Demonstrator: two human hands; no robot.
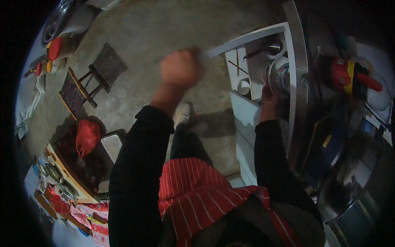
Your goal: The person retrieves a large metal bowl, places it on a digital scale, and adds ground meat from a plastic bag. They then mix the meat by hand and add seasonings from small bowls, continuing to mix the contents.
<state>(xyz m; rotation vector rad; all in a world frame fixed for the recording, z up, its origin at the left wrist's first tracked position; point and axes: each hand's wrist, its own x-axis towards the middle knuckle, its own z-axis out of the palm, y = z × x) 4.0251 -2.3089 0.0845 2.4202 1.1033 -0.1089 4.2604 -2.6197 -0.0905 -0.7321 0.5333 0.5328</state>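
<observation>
My left hand [182, 68], blurred, is closed at the near end of a long narrow white panel edge [247, 40] of the open cabinet; its fingertips are hidden. Inside the white cabinet, my right hand [270, 94] reaches to the rim of stacked bowls or dishes [280, 72]; whether it grips them I cannot tell. A dark metal pot or ladle [273, 46] lies beyond the stack. To its left are crossed chopsticks or thin sticks [237, 66] and a white round cup or bowl [243, 87].
A folding stool [106, 68] stands on the concrete floor. A red plastic bag [88, 136] lies on a wooden-edged box at lower left, near dishes. On the counter at right are a red and yellow object [348, 75] and a large pan [339, 191].
</observation>
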